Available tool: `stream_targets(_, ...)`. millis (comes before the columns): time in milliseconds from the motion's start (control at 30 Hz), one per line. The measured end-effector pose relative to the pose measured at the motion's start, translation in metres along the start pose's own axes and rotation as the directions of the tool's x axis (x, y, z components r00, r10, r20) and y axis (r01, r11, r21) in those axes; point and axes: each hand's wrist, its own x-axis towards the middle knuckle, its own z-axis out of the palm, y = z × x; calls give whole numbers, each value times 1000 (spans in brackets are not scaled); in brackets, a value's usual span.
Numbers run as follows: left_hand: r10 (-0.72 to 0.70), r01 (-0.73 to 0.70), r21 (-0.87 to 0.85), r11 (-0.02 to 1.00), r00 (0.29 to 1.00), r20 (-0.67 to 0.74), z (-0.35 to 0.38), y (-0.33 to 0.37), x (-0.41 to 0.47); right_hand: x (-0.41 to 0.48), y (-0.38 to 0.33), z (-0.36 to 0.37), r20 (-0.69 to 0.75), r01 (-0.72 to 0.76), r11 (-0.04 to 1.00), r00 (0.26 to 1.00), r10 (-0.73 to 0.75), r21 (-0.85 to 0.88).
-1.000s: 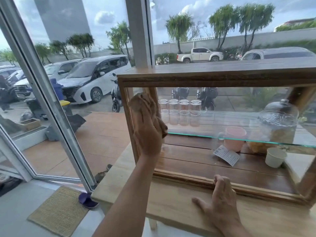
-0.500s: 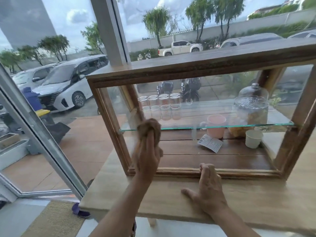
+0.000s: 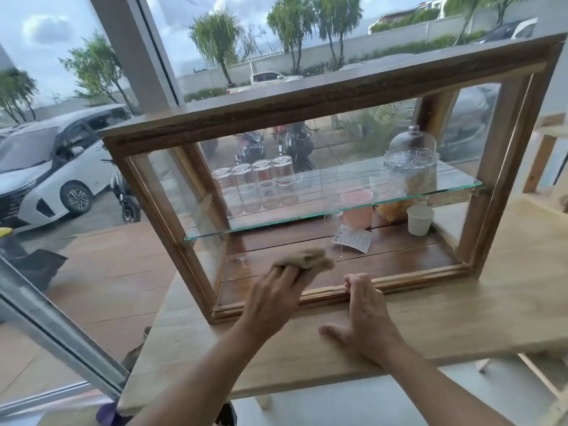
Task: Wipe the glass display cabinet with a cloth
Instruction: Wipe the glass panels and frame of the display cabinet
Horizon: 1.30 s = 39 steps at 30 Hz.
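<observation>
- Two hands show at the bottom of my feed. The left hand (image 3: 270, 298) grips a bunched tan cloth (image 3: 304, 259), its fingers curled round the soft, crumpled fabric.
- I see the cloth pressed against the lower front pane of the glass display cabinet (image 3: 307, 109), just above the bottom rail and left of centre.
- The right hand (image 3: 365, 318) lies palm-down on the pale, fine-grained wooden worktop (image 3: 461, 318). Its fingers are loose and slightly spread, holding nothing, and the fingertips touch the cabinet's bottom rail.
- The cabinet is a rectangular box of dark, rough-grained wood with clear panes. It stands on the worktop beside a large window.
- Inside, a flat glass shelf (image 3: 307, 224) with a green edge spans the width.
- On the shelf I make out four clear cylindrical tumblers (image 3: 258, 186) in a row at the left. A patterned glass jar with a domed lid (image 3: 412, 161) stands at the right.
- Under the shelf, on the dark plank floor, sit a round pink cup (image 3: 358, 207) and a tapered white paper cup (image 3: 419, 219). A printed paper slip (image 3: 352, 238) lies just in front of the pink cup.
</observation>
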Motion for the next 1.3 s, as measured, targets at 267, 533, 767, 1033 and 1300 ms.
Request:
stream_targets(267,-349,348,-28,937,930,-120,-34,-53,25,1,3,-1,7,0,1000,1000,0,-1)
stream_targets(533,20,22,230,973,984,-177,-10,-14,53,1,3,-1,8,9,1000,1000,-9,13)
stream_targets(767,-221,242,137,961,964,-149,-9,3,17,1,3,0,12,9,1000,1000,-9,-4)
stream_targets(1033,-321,351,68,934,907,-271,-37,-37,75,1,6,0,15,12,1000,1000,-12,-11)
stream_targets(1300,85,-71,174,982,993,-78,6,8,43,0,2,1,16,1,1000,1000,-1,-5)
